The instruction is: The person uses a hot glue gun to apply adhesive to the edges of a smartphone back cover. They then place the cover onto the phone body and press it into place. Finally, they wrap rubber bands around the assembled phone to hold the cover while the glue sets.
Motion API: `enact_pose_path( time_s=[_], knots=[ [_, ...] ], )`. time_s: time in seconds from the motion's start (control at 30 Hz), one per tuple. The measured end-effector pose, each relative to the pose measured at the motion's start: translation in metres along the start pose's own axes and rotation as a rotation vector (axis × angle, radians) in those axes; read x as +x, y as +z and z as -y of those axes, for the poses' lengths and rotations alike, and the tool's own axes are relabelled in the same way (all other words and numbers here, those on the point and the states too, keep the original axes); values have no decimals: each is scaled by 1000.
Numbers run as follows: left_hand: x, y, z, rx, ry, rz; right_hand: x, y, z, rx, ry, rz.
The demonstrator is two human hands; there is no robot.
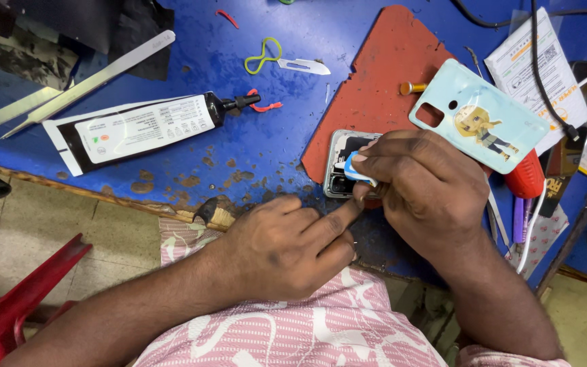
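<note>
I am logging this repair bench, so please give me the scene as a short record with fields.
surface: blue worktable
left hand: index finger pressed against opened phone
right hand: pinches small blue-white tool over phone
under phone: red mat
near right hand: pale blue phone cover with cartoon figure
left of phone: black glue tube
also there: metal tweezers

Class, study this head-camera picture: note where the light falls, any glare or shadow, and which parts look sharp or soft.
Head view: even, diffuse light; mild sheen on the blue table and the pale phone case. Soft shadow sits under the right hand and left hand, hiding most of the opened phone. The glue tube is sharp; the red stool at the edge looks slightly soft.
</note>
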State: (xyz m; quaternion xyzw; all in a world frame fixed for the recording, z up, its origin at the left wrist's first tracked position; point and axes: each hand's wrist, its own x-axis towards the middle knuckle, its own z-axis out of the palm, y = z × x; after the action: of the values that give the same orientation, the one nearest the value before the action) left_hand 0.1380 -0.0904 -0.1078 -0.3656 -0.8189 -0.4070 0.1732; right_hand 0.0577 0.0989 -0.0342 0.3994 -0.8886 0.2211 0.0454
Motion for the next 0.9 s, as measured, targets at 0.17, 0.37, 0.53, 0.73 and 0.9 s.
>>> enact_pose_path(
  time_s=[0.17, 0.37, 0.53, 0.73, 0.9],
  knots=[
    [1, 0, 0, -18, -15, 4, 6, -1, -5, -13, -5, 5],
    [2, 0, 2, -14, -9, 7, 12, 0, -8, -38, -11, -6],
    [3, -1, 4, -20, -8, 2, 23, 0, -9, -7, -32, -20],
    [5, -2, 6, -14, -11, 16, 30, 0, -12, -21, -34, -27],
    [7, -4, 7, -20, -11, 14, 33, -1, -14, -15, -24, -33]
  ],
)
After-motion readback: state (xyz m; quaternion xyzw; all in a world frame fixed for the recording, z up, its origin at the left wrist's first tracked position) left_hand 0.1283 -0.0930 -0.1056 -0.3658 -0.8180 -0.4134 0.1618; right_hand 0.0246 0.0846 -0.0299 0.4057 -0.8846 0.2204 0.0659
